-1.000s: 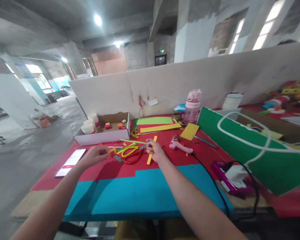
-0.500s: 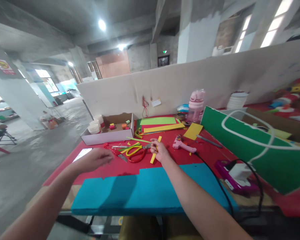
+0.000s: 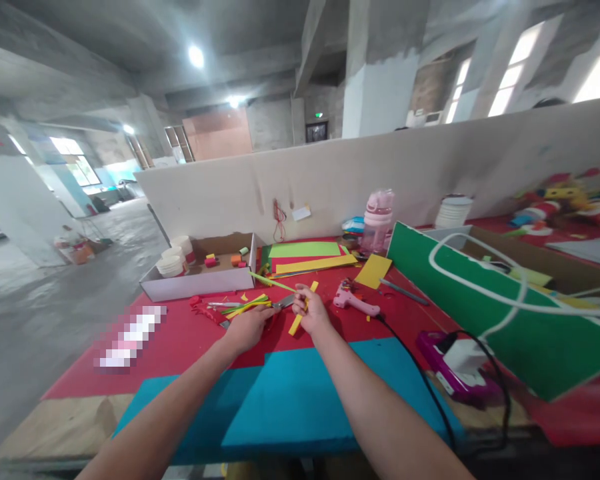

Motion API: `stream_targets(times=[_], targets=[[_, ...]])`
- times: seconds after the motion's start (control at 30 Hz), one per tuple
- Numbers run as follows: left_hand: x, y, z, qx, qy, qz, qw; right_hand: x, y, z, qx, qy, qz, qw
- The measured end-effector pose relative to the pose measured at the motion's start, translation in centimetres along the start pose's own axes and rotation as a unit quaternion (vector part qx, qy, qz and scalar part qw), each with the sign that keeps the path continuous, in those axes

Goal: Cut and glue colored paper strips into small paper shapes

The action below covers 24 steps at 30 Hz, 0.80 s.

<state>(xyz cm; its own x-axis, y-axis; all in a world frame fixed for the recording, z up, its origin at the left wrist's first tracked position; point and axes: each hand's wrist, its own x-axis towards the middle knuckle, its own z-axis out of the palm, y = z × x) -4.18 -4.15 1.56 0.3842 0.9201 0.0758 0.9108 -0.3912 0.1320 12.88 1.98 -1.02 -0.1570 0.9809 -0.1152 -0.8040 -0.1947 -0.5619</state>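
Observation:
My left hand (image 3: 250, 328) is over the handles of the scissors (image 3: 286, 301), its fingers closing around them; the handles are mostly hidden and the blades point right. In my right hand (image 3: 312, 313) are a yellow strip (image 3: 295, 325), slanting down and left, and a thin green strip (image 3: 270, 280) reaching toward the cardboard box. The fingers of this hand are pinched together. Beside my left hand lie loose yellow and green strips (image 3: 247, 307) and a red-handled cutter (image 3: 207, 312). A pink glue gun (image 3: 355, 301) rests to the right of my right hand.
A cardboard box (image 3: 197, 285) with paper cups and small coloured rolls stands at the back left. Yellow and green sheets (image 3: 310, 250) lie behind my hands. At right are a green board (image 3: 460, 303), a purple power strip (image 3: 457, 370) and cords. A pink bottle (image 3: 377, 223) stands behind.
My left hand has moved right, from beside the cutter onto the scissors' handles. My right hand still holds the strips. The whole view has shifted slightly.

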Motion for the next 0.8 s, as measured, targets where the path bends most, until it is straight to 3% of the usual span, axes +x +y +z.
stream_targets(times=[0.2,0.4,0.47,0.53,0.6,0.7,0.8], targets=[[1.4,-2.5,-0.5,0.078,-0.003,-0.038,0.996,-0.2,0.2,0.0,-0.016,-0.006,0.001,1.0],[1.3,-5.4,-2.9,0.102,0.014,-0.073,0.992,-0.2,0.3,0.2,-0.018,0.004,0.001,1.0],[0.9,-4.7,-4.1,0.093,0.08,-0.085,0.989,-0.1,0.4,0.2,-0.035,0.01,-0.028,0.999],[0.7,-3.0,-4.9,0.09,0.212,-0.106,0.967,0.0,0.6,0.3,-0.069,0.019,-0.062,0.996],[0.9,-0.7,-5.0,0.073,0.267,-0.033,0.96,0.1,0.9,0.4,-0.11,0.024,-0.079,0.99],[1.9,2.0,-3.5,0.072,0.203,0.088,0.973,0.0,1.1,0.5,-0.151,0.019,-0.073,0.986],[3.1,2.5,-0.9,0.059,0.142,0.056,0.987,-0.1,1.0,0.5,-0.174,0.019,-0.053,0.983]])
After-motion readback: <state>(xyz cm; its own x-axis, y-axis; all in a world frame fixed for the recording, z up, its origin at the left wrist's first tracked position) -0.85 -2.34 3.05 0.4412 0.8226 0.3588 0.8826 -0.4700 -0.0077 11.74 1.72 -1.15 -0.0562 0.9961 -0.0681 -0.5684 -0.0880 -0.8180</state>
